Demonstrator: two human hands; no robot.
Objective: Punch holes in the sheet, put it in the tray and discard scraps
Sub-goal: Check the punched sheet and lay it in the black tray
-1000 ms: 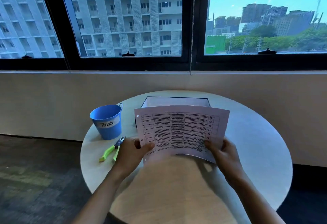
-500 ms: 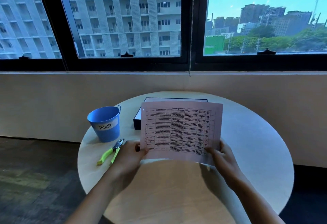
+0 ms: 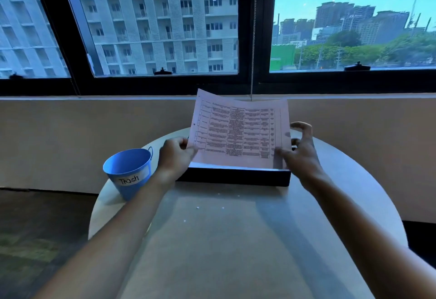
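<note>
Sheet (image 3: 238, 131) at frame centre, tilted up over the dark tray (image 3: 236, 176), lower edge at its rim; left hand (image 3: 175, 154) pinches the lower left corner; right hand (image 3: 300, 154) holds the lower right corner, thumb in front; white scraps (image 3: 197, 207) lie on the table (image 3: 342, 194) below; blue trash bucket (image 3: 127, 171) sits left of the tray.

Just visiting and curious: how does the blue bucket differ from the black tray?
The blue bucket is round, tall and tapered; the black tray is rectangular and low. The bucket bears a Trash label; the tray shows none. The left hand and right hand hold the sheet over the tray; nothing is over the bucket. Both stand open-topped on the round table.
</note>
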